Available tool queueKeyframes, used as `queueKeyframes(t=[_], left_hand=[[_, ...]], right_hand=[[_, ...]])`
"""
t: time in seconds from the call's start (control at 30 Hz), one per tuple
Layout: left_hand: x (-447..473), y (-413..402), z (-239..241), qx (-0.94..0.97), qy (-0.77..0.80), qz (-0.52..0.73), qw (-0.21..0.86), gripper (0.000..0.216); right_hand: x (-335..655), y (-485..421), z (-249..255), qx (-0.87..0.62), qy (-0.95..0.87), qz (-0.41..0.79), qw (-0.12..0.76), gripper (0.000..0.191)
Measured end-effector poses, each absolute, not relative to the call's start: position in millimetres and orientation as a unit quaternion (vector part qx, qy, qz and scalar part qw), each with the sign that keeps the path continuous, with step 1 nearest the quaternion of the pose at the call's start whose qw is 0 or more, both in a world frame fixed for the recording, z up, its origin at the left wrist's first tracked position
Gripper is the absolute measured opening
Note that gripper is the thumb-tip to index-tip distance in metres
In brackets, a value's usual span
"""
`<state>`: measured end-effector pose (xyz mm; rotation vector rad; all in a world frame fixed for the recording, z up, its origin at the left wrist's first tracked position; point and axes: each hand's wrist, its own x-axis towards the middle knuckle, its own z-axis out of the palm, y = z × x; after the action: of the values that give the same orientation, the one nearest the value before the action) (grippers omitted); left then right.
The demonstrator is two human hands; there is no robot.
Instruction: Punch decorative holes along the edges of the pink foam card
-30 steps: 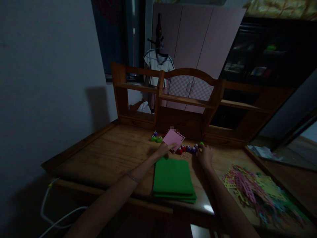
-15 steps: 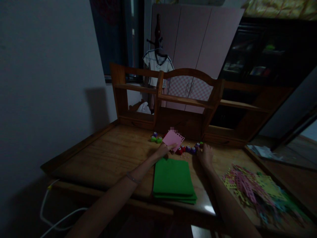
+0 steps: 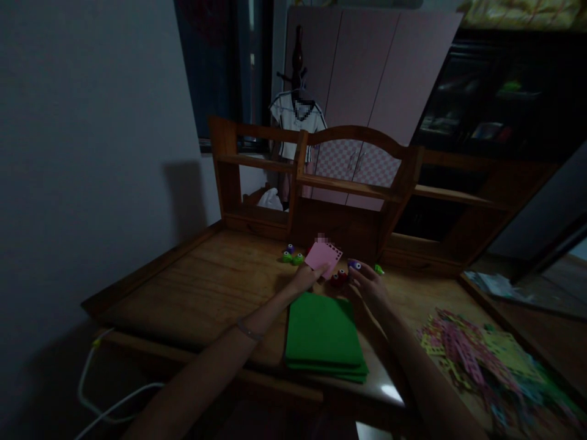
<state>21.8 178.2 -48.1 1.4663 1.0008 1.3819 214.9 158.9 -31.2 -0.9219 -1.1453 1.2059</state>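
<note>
My left hand (image 3: pixel 308 276) is closed on a pink sheet (image 3: pixel 320 255) with a row of holes along one edge. My right hand (image 3: pixel 370 284) has its fingers closed round small purple eyed toys (image 3: pixel 354 264); how many it holds is hidden. Red eyed toys (image 3: pixel 338 278) lie between the two hands. Left of the sheet sit green eyed toys (image 3: pixel 298 259) and a purple one (image 3: pixel 290 249). Another green piece (image 3: pixel 378 268) rests beyond my right hand. Folded green cloth or felt (image 3: pixel 324 330) is stacked nearer to me, below both hands.
A heap of pink, yellow and green cut-out strips (image 3: pixel 477 354) covers the right of the wooden table (image 3: pixel 192 287). Wooden shelving (image 3: pixel 348 183) rises along the far edge. A white cable (image 3: pixel 85 379) hangs at the left front. Plastic packaging (image 3: pixel 498 285) lies at the far right.
My right hand has moved left and closed on purple toys that stood in a row; that row is gone from the table. My left hand still holds the pink sheet.
</note>
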Motion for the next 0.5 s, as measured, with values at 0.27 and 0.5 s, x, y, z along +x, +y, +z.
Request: queueKeyframes(t=[0.27, 0.5], left_hand=[[23.1, 177.5, -48.8, 0.646, 0.425, 0.527, 0.353, 0.039], [25.3, 166.1, -38.9, 0.634, 0.425, 0.521, 0.383, 0.038]], right_hand=[[204.5, 145.6, -21.4, -0.363, -0.465, 0.593, 0.548, 0.042], [197.7, 142.1, -18.6, -0.370, -0.457, 0.602, 0.539, 0.043]])
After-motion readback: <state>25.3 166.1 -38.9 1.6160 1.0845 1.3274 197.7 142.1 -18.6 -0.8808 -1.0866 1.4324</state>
